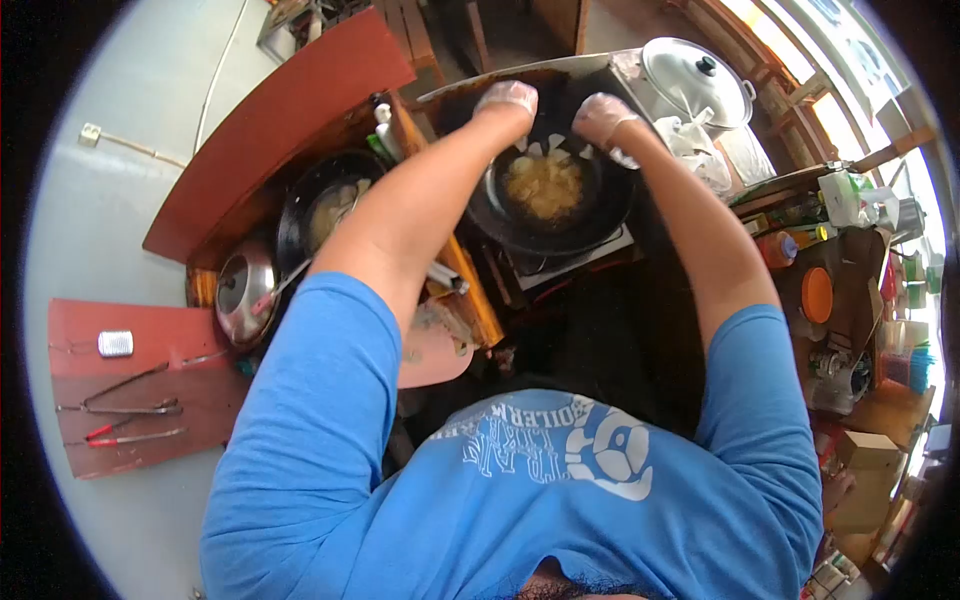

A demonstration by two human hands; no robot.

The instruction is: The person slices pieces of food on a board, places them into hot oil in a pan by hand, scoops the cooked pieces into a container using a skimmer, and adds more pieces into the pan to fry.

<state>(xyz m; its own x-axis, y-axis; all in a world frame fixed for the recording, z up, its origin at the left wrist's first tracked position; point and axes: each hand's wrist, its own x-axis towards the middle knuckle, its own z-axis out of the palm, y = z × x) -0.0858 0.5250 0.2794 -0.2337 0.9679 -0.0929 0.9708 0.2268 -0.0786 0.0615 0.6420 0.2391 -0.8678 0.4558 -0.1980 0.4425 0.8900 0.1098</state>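
My left hand point(508, 97), in a clear plastic glove, is over the far left rim of a black wok point(500, 222). My right hand point(603, 120), gloved the same way, is over the wok's far right side. Both hands are smeared, and their fingers are too unclear to show whether they hold anything. Bubbling yellowish oil point(545, 190) lies in the bottom of the wok. Several pale pieces point(538, 150) lie at the oil's far edge, below and between my hands. The wok stands on a stove point(575, 265).
A second wok point(292, 215) with food and oil stands left, beyond a wooden divider point(478, 295). A domed metal lid point(245, 290) is near it. Tongs point(130, 400) lie on a red board point(190, 390). A large lidded pot point(690, 75) and a white plastic bag point(695, 150) are at right.
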